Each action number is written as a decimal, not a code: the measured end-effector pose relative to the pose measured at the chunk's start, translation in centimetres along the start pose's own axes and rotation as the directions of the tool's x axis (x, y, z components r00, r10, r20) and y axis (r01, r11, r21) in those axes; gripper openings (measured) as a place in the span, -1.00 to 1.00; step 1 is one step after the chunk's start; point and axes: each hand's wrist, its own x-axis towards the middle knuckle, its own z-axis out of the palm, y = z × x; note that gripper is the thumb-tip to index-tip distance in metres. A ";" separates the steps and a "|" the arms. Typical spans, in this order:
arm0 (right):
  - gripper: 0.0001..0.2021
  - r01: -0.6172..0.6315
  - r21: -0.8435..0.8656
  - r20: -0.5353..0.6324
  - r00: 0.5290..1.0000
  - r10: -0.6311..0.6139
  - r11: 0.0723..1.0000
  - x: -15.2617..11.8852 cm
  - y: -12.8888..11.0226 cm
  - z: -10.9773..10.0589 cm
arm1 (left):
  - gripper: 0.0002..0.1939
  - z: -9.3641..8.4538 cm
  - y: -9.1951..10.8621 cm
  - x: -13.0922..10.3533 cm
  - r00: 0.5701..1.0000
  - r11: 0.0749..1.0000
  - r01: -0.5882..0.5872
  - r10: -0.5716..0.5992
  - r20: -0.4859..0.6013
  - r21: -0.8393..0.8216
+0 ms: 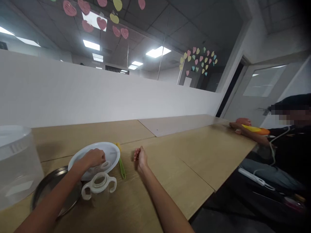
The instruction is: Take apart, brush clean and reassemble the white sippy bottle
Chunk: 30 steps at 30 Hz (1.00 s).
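My left hand (pixel 95 157) is closed over a white oval basin (pixel 112 149), its fingers curled down. Whatever it grips is hidden; a clear plastic piece (pixel 105 166) lies just below it in the basin. To the right, my right hand (pixel 141 158) hovers above the table with bent fingers apart and nothing in them. Between the hands and the basin's right edge lies a green-handled brush (pixel 121 166) with a yellow head. A clear bottle with a white two-handled ring (pixel 99 183) stands in front of the basin.
A round metal tray (pixel 70 202) lies under my left forearm. At the far left stands a large translucent container (pixel 19 168). Another person (pixel 289 139) sits at the right end of the wooden table (pixel 170 181), near a yellow and orange object (pixel 257 130). A white wall runs behind.
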 end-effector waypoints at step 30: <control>-0.55 0.554 -0.135 0.320 0.809 -0.493 0.821 -3.5 3.2 2.9 | -0.56 -7.0 2.7 -6.1 0.972 0.972 0.233 -0.234 0.018 0.042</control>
